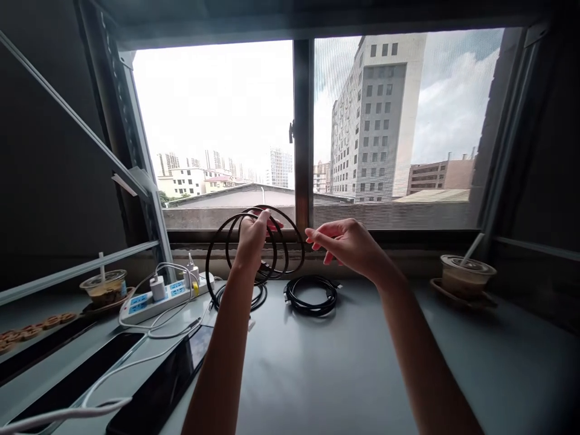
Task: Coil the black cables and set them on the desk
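Observation:
Several loose loops of black cable hang from my left hand, which is closed around their top in front of the window sill. My right hand is raised just to the right of these loops. Its thumb and forefinger come together in a pinch beside the outermost loop, while the other fingers curl loosely. Whether anything lies between those fingertips I cannot make out. On the table below, between my hands, lies a coiled black cable with connectors showing. Another black coil is partly hidden behind my left forearm.
A white power strip with chargers and white cords stands at left. Dark flat devices lie nearer me. Lidded drink cups stand at left and right. The window and metal frame posts bound the grey table.

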A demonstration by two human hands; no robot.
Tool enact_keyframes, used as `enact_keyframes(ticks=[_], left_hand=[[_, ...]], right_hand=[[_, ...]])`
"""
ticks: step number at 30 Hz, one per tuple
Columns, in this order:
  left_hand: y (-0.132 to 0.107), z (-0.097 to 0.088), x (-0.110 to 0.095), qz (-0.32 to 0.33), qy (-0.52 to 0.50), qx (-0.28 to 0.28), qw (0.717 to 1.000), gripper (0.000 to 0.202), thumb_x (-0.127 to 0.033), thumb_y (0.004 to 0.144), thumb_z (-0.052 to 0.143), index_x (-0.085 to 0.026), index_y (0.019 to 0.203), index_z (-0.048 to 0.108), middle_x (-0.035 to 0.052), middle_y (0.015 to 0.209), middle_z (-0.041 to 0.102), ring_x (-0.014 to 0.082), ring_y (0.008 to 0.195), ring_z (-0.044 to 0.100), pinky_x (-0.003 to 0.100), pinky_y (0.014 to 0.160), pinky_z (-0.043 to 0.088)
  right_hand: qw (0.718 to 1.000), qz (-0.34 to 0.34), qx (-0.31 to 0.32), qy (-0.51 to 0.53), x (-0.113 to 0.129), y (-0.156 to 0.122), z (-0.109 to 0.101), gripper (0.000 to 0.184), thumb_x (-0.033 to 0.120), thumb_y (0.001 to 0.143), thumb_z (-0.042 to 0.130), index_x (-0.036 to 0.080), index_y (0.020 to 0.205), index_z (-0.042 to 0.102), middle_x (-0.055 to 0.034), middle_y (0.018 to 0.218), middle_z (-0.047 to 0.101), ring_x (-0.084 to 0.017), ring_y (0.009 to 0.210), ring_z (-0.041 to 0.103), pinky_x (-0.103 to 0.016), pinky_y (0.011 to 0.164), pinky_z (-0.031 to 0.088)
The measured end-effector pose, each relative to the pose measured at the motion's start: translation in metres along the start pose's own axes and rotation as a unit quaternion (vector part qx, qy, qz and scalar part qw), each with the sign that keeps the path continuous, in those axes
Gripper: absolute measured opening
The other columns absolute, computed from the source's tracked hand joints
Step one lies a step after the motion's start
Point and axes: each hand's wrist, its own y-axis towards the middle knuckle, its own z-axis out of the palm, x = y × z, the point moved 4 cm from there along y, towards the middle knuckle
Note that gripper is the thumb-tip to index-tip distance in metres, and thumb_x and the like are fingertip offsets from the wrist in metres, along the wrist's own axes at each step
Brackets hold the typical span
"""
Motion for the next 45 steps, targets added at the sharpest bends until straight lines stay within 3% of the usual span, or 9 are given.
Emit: enact_keyframes(ticks=[6,12,17,20,25,30,35,38,45], left_hand=[[-0.011,0.011,-0.017,0.046,-0.002,0.035,0.998,0.019,-0.03,0.082,0.047,-0.016,0.076,0.059,-0.0001,0.058,0.06,0.0122,0.057,0.058,0.022,0.06,0.044],[-0.018,0.023,-0.027,0.079,-0.061,0.117,0.988,0.019,-0.033,0.083,0.047,-0.018,0.084,0.058,-0.0053,0.041,0.047,0.0086,0.037,0.043,0.02,0.043,0.037],[-0.012,0.005,-0.027,0.061,-0.063,0.096,0.992,0.018,-0.033,0.079,0.052,-0.018,0.071,0.058,-0.0069,0.032,0.037,0.008,0.029,0.034,0.019,0.032,0.029],[-0.003,-0.01,-0.026,0.069,-0.067,0.041,0.994,0.019,-0.034,0.078,0.055,-0.018,0.068,0.058,-0.0056,0.034,0.042,0.0075,0.031,0.038,0.018,0.033,0.031],[0.007,-0.029,-0.018,0.032,-0.083,-0.043,0.995,0.027,-0.044,0.076,0.057,-0.019,0.068,0.055,-0.0039,0.038,0.048,0.0086,0.03,0.042,0.019,0.03,0.03],[0.007,-0.035,-0.02,0.043,-0.114,-0.004,0.993,0.042,-0.05,0.078,0.055,-0.019,0.051,0.046,-0.0056,0.03,0.033,0.0062,0.025,0.027,0.021,0.027,0.018],[0.0,-0.025,-0.027,0.052,-0.164,0.061,0.983,0.058,-0.051,0.088,0.04,-0.02,0.04,0.029,-0.0051,0.029,0.021,0.0044,0.025,0.016,0.023,0.029,0.008],[-0.004,-0.016,-0.029,0.072,-0.145,0.09,0.983,0.062,-0.053,0.09,0.032,-0.019,0.038,0.029,-0.0042,0.029,0.019,0.0042,0.025,0.016,0.025,0.031,0.007],[-0.026,0.009,-0.038,0.064,-0.112,0.187,0.974,0.062,-0.056,0.088,0.033,-0.019,0.039,0.029,-0.0054,0.03,0.019,0.0036,0.027,0.016,0.025,0.033,0.005]], right_hand=[[0.999,-0.004,0.034,-0.015,-0.009,0.008,0.01,0.032,0.047,0.071,0.069,0.021,0.09,0.069,-0.0028,0.081,0.067,-0.017,0.063,0.061,-0.023,0.047,0.04],[0.993,-0.072,0.081,0.056,-0.001,0.006,0.007,0.024,0.037,0.084,0.057,0.016,0.09,0.067,-0.0027,0.073,0.065,-0.015,0.067,0.062,-0.023,0.058,0.046],[0.976,0.007,-0.065,0.208,-0.004,0.008,-0.018,0.023,0.023,0.082,0.048,0.016,0.104,0.046,0.0006,0.073,0.063,-0.008,0.039,0.05,-0.022,0.042,0.045],[0.932,0.036,-0.177,0.313,-0.004,0.002,-0.043,0.024,0.019,0.072,0.052,0.02,0.094,0.041,0.0076,0.063,0.054,-0.005,0.033,0.039,-0.018,0.034,0.036],[0.852,0.023,-0.253,0.457,-0.004,-0.018,-0.084,0.02,0.015,0.063,0.059,0.022,0.075,0.044,0.0103,0.05,0.031,-0.003,0.032,0.022,-0.019,0.03,0.014],[0.843,-0.01,-0.311,0.44,-0.009,-0.032,-0.103,0.018,0.011,0.063,0.061,0.023,0.07,0.049,0.01,0.045,0.023,-0.004,0.032,0.014,-0.022,0.032,0.01],[0.825,-0.01,-0.331,0.458,-0.006,-0.026,-0.093,0.026,0.007,0.058,0.061,0.023,0.072,0.046,0.01,0.048,0.026,-0.004,0.033,0.02,-0.021,0.031,0.011],[0.84,0.03,-0.29,0.458,-0.001,-0.018,-0.078,0.028,0.009,0.06,0.059,0.024,0.078,0.044,0.0096,0.052,0.034,-0.004,0.034,0.024,-0.018,0.029,0.009],[0.963,0.115,-0.183,0.164,-0.008,-0.008,-0.041,0.032,0.018,0.087,0.04,0.021,0.119,0.043,-0.0069,0.099,0.061,-0.009,0.042,0.054,-0.017,0.027,0.022]])
